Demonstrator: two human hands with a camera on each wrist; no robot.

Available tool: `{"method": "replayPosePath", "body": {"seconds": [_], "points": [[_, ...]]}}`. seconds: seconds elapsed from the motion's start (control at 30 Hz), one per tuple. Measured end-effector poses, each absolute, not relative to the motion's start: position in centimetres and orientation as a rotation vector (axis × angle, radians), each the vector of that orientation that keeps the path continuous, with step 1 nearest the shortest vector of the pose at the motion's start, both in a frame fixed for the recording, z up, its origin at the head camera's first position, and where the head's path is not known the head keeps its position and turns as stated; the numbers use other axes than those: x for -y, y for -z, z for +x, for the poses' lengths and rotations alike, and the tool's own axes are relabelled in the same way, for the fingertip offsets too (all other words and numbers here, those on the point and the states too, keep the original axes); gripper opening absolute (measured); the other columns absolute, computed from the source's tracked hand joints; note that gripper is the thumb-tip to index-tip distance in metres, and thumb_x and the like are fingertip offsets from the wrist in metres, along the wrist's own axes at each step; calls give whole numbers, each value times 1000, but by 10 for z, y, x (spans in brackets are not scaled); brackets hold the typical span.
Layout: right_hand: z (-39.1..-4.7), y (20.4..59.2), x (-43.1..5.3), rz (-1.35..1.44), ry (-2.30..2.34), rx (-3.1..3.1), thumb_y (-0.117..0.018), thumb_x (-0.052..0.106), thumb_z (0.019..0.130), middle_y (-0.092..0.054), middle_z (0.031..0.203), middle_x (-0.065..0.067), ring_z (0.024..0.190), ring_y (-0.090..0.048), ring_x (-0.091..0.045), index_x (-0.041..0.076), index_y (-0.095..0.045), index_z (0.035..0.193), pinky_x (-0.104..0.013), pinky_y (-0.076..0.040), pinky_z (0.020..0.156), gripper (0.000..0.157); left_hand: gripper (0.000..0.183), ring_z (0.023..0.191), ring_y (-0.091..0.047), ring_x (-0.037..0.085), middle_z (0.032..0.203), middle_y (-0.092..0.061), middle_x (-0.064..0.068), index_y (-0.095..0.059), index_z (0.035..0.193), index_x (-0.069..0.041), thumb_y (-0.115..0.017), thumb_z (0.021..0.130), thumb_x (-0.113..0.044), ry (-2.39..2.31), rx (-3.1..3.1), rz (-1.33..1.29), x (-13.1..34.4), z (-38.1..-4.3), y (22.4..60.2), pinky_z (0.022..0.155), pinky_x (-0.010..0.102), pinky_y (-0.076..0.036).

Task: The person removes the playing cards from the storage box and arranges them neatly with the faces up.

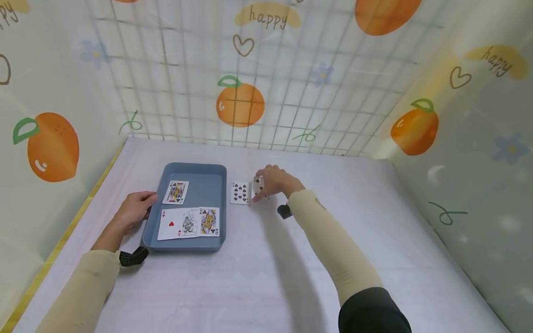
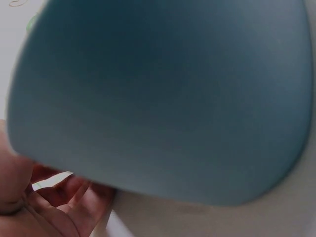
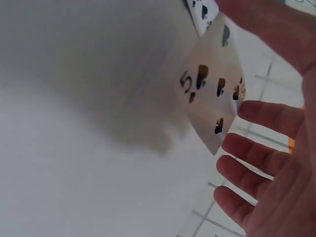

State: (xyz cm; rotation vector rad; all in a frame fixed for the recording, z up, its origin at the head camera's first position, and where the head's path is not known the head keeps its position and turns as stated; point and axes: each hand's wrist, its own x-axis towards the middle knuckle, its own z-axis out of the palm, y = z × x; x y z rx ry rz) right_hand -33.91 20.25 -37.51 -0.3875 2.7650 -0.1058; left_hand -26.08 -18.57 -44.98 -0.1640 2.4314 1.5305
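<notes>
My left hand (image 1: 132, 210) grips the left rim of a blue-grey tray (image 1: 204, 185). In the left wrist view the tray (image 2: 168, 108) hides part of the fingers. My right hand (image 1: 276, 179) pinches a five of spades playing card (image 3: 210, 84) by its edges, thumb opposite a finger, and the card bows between them. Just left of it a black-suited spot card (image 1: 240, 193) lies face up on the table. Inside the tray, a face card (image 1: 175, 192) lies alone above a row of an ace of hearts (image 1: 171, 224), a joker (image 1: 189, 223) and a queen of clubs (image 1: 209, 222).
A white cloth covers the table (image 1: 250, 286), with a yellow strip (image 1: 71, 231) along its left edge. Behind rises a wire grid (image 1: 287, 101) under a curtain printed with oranges. A similar printed curtain (image 1: 491, 185) stands at the right.
</notes>
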Motion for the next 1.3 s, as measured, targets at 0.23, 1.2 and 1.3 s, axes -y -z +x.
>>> {"method": "replayPosePath", "body": {"seconds": [0.23,1.2,1.3], "points": [[-342,381,-203,-371,120,-2756,-85,53,70,-44,146,-11,130,-39,-33,17,-50,145,-56,-36,107,91,54,125,-49,37,147,-41,28,-31,151,5,-38,108,-28,-1539,-2425,-175,186,-262,450,103,49,-44],[-345,398,-199,-399,74,-2746,-86,50,70,-44,145,-13,124,-43,-31,16,-50,145,-52,-41,102,90,54,126,-50,38,147,-42,28,-33,150,6,-38,109,-29,-1544,-2440,-161,188,-263,453,102,48,-45],[-347,399,-198,-405,71,-2745,-86,49,70,-45,143,-13,122,-44,-31,16,-50,145,-52,-41,101,89,53,127,-49,38,147,-42,27,-33,150,5,-38,109,-28,-1544,-2435,-168,188,-264,453,103,48,-44]]}}
